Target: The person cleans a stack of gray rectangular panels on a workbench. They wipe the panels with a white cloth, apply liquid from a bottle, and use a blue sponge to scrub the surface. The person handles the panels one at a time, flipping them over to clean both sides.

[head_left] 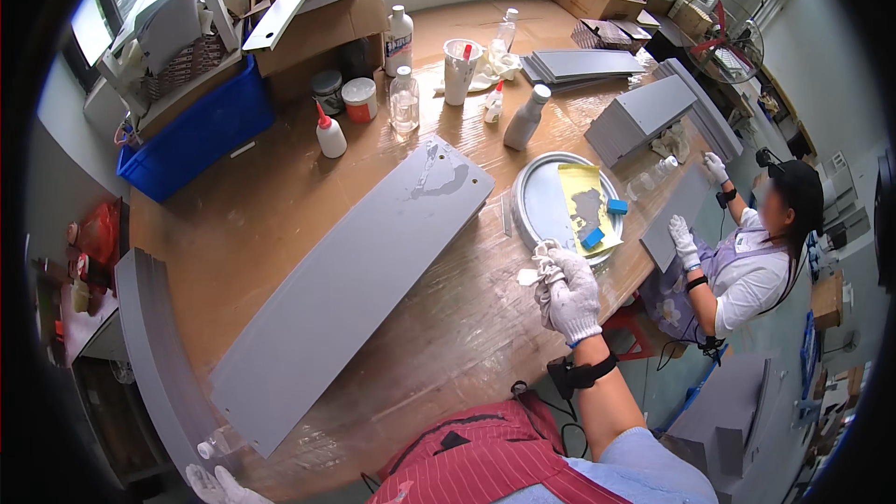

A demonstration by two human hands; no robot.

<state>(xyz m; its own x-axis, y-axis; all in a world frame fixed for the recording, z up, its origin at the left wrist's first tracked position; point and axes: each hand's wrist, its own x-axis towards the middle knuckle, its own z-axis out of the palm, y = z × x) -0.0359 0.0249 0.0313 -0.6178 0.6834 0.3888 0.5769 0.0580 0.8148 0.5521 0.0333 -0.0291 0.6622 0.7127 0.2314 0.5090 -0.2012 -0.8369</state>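
My right hand (571,297), in a white knit glove, is closed around a crumpled white rag (534,278) just in front of a round grey lid (525,215). On the lid lie a yellow sheet (571,189) smeared with grey and two small blue blocks (594,238). At the lower left edge my left hand (219,487), also gloved, shows its fingers apart with nothing in them; part of it is cut off. Close to it is a clear bottle with a white cap (213,446). A long grey panel (350,289) lies diagonally between my hands, with a wet-looking patch at its far end.
A co-worker (747,261) in white gloves handles a grey panel (677,215) on the right. Bottles, including a white one with a red tip (329,133), stand at the back. A blue bin (201,145) and stacked grey panels (154,345) are on the left.
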